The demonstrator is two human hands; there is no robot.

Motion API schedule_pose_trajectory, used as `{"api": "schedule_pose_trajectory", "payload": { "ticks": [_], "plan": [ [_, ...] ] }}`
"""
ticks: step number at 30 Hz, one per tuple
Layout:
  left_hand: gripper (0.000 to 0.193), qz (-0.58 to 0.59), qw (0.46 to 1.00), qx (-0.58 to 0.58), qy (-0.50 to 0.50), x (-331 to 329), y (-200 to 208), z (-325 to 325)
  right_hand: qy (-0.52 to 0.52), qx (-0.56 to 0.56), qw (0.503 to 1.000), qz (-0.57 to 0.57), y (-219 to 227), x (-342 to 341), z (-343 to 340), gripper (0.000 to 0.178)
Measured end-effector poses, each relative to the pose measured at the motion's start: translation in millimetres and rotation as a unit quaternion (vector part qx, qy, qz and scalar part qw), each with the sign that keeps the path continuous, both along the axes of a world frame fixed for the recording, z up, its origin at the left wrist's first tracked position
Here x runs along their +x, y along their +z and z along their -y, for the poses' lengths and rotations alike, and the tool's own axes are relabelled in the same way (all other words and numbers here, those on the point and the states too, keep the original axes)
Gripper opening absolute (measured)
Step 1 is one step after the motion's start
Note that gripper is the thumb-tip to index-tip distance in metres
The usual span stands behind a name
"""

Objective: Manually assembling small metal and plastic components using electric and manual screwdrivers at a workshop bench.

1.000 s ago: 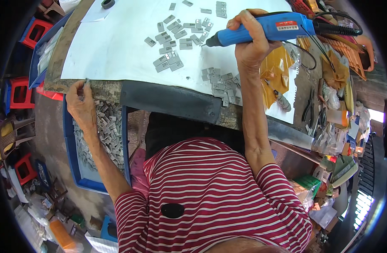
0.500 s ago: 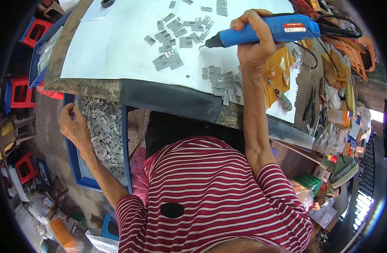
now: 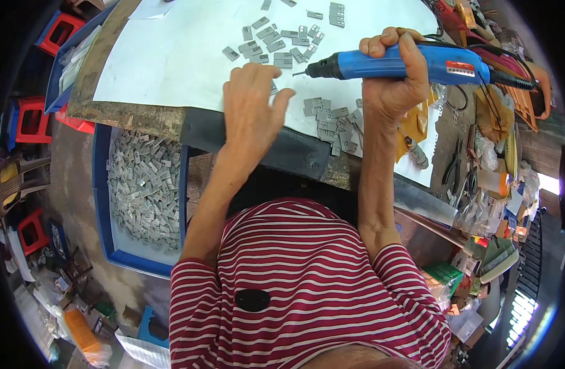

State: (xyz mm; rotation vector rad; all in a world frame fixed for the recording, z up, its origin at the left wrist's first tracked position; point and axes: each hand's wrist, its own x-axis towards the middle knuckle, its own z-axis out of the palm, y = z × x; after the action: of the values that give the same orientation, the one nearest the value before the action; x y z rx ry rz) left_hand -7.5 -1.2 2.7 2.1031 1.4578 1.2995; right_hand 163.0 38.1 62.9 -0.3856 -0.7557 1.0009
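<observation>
My right hand (image 3: pixel 396 80) is wrapped round a blue corded electric screwdriver (image 3: pixel 381 63), held level above the table with its thin bit pointing left. My left hand (image 3: pixel 248 104) reaches over the white paper (image 3: pixel 165 67), its thumb spread from the fingers. Just beyond its fingertips lie several small grey rectangular pieces (image 3: pixel 270 37); one grey piece (image 3: pixel 274 88) shows partly between thumb and fingers. A second cluster of grey pieces (image 3: pixel 332 120) lies near the table's front edge, below the screwdriver.
Left of my lap, a blue tray (image 3: pixel 103 203) holds a heap of grey pieces (image 3: pixel 147 184). At the table's right are brown wrapping (image 3: pixel 412 126), pliers (image 3: pixel 453 166) and plastic bags. Red stools (image 3: pixel 33 120) stand on the floor at the left.
My left hand has moved from the blue tray up and right onto the table, beside the grey pieces. The screwdriver has shifted slightly right and down in the picture, still in my right hand.
</observation>
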Motion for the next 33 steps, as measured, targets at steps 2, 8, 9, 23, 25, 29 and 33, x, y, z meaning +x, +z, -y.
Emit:
{"api": "schedule_pose_trajectory", "payload": {
  "ticks": [2, 8, 9, 23, 25, 29, 33],
  "plan": [
    [0.028, -0.012, 1.000, -0.022, 0.019, 12.7, -5.3, -2.8, 0.005, 0.001, 1.000, -0.005, 2.2, 1.7, 2.1, 0.015],
    [0.024, -0.019, 0.999, 0.005, 0.027, 20.4, -9.1, -6.2, 0.021, 0.012, 1.000, -0.002, 3.8, 5.5, 5.6, 0.014],
    [0.023, -0.008, 1.000, 0.008, 0.026, 20.4, -9.7, -6.7, 0.018, 0.005, 1.000, -0.006, 3.3, 5.1, 6.2, 0.014],
    [0.015, 0.031, 1.000, -0.001, 0.003, 19.8, -9.9, -6.5, 0.010, -0.006, 1.000, -0.006, 0.2, 6.1, 7.5, 0.012],
    [0.015, 0.030, 1.000, 0.001, 0.001, 19.8, -9.5, -5.8, 0.015, -0.004, 1.000, -0.009, -0.1, 6.1, 8.2, 0.013],
    [0.015, 0.037, 0.999, -0.001, 0.000, 20.4, -8.2, -5.6, 0.018, -0.003, 1.000, -0.014, -2.1, 7.3, 8.1, 0.015],
    [0.014, 0.040, 0.999, -0.003, -0.003, 20.1, -9.1, -6.3, 0.020, 0.005, 1.000, -0.010, -3.9, 7.9, 8.1, 0.015]
  ]
}}
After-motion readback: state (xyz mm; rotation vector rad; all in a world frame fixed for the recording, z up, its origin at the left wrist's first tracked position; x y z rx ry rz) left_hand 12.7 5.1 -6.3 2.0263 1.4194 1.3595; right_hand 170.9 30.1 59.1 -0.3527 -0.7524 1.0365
